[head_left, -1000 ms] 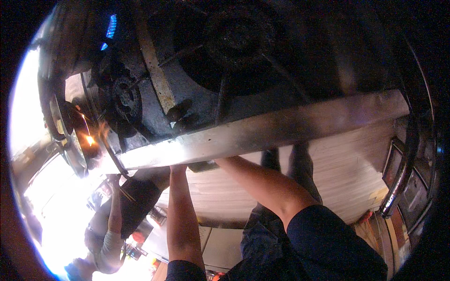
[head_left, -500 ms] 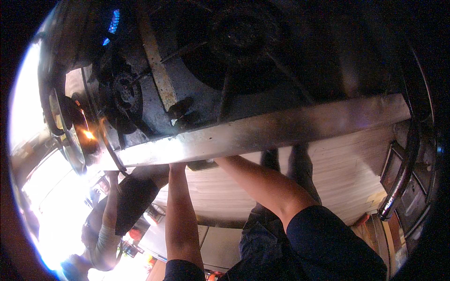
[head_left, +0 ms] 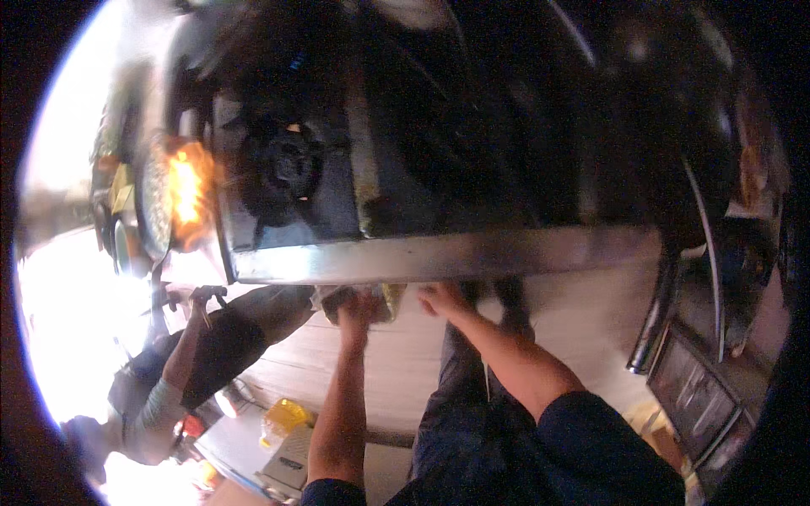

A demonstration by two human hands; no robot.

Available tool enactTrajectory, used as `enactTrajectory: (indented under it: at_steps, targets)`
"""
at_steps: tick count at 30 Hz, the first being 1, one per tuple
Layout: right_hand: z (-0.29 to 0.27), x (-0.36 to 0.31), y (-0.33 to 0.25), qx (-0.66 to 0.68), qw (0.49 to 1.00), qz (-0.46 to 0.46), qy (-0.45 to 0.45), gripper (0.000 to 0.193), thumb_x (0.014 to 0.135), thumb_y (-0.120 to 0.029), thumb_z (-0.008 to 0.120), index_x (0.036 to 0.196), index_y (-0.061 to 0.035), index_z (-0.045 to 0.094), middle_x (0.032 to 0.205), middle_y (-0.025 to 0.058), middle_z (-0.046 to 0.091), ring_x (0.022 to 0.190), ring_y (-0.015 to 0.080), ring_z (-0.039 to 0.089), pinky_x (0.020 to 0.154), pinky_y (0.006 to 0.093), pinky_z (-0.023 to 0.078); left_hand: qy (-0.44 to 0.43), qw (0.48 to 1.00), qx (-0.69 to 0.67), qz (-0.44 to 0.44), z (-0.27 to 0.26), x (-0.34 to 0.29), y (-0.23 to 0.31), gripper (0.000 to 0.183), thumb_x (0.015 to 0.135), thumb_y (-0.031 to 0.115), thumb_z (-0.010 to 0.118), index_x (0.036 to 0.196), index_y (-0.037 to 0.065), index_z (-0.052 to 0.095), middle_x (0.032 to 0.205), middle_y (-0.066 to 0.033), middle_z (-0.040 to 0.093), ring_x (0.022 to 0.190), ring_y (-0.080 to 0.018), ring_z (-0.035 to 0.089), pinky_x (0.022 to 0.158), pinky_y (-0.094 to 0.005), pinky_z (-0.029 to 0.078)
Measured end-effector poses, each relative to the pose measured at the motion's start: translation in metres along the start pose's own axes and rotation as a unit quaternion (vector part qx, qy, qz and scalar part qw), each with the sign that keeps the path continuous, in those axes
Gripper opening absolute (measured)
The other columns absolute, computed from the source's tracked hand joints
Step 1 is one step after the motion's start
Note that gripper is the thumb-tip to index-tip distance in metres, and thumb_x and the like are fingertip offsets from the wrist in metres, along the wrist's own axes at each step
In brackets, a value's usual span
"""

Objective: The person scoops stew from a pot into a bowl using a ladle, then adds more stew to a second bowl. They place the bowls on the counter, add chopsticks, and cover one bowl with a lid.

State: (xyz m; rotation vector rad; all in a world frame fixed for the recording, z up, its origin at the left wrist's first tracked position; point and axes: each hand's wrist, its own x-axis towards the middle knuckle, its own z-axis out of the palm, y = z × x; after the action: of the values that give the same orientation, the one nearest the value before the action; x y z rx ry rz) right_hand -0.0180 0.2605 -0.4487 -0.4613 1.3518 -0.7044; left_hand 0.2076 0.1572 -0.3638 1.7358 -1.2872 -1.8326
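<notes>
Just below the stove's steel front edge (head_left: 472,255), my left hand (head_left: 359,310) is closed on a crumpled bundle, pale green (head_left: 392,302) on one side and dark on the other. Blur hides what kind of thing it is. To the right, my right hand (head_left: 444,299) is apart from the bundle, its fingers loosely bent and spread, and nothing shows in them. Both forearms reach up from the lower edge.
Beyond the edge lies a dark stove with a burner (head_left: 291,160). At far left, large orange flames (head_left: 187,187) rise beside a pan (head_left: 154,207); a co-worker's hand (head_left: 202,299) is below it. A yellow container (head_left: 285,418) stands on a counter behind. A metal pipe (head_left: 654,325) hangs at right.
My hands have come out from beneath the stove edge, the bundle showing at the left one. The flame at left has grown much larger. The view has shifted.
</notes>
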Motion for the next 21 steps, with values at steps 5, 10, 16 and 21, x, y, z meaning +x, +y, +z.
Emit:
enactTrajectory:
  at_steps: [5,10,16,21]
  targets:
    - [-0.013,-0.074,0.055,-0.153,0.985,0.077,0.022,0.027,0.096,-0.024,0.066,0.08,-0.0011,0.068,0.066,0.0088,0.067,0.054,0.017,0.063,0.048,0.0313,0.05,-0.194,0.969,0.089,-0.127,0.072,-0.157,0.005,0.028,0.099,0.03,0.063,0.106,0.003,0.067,0.089,-0.0052,0.068,0.081,-0.0163,0.064,0.075,-0.0345,0.054]
    - [-0.023,-0.128,0.051,-0.211,0.966,0.022,-0.149,0.017,0.097,-0.007,0.057,0.099,0.0042,0.069,0.081,0.0138,0.072,0.064,0.0204,0.07,0.055,0.0334,0.057,-0.369,0.894,0.17,-0.189,0.127,-0.31,0.025,0.054,0.097,0.053,0.064,0.119,0.004,0.067,0.092,-0.0053,0.068,0.073,-0.0145,0.06,0.067,-0.0318,0.053]
    - [-0.028,-0.197,-0.021,-0.151,0.964,0.146,-0.161,0.024,0.095,0.002,0.05,0.113,0.0052,0.066,0.088,0.017,0.072,0.069,0.0231,0.072,0.055,0.0348,0.058,-0.354,0.917,0.171,-0.065,0.143,-0.431,0.009,0.053,0.096,0.051,0.065,0.13,0.01,0.065,0.124,-0.0092,0.069,0.112,-0.0205,0.063,0.098,-0.0369,0.049]
    - [-0.026,-0.212,-0.042,-0.226,0.935,0.173,-0.21,0.015,0.092,0.001,0.063,0.107,0.0033,0.065,0.082,0.0168,0.068,0.063,0.0228,0.065,0.051,0.0331,0.052,-0.274,0.956,0.076,-0.069,0.138,-0.48,-0.033,0.046,0.096,0.045,0.067,0.126,0.01,0.066,0.118,-0.0088,0.07,0.11,-0.02,0.062,0.096,-0.0389,0.049]
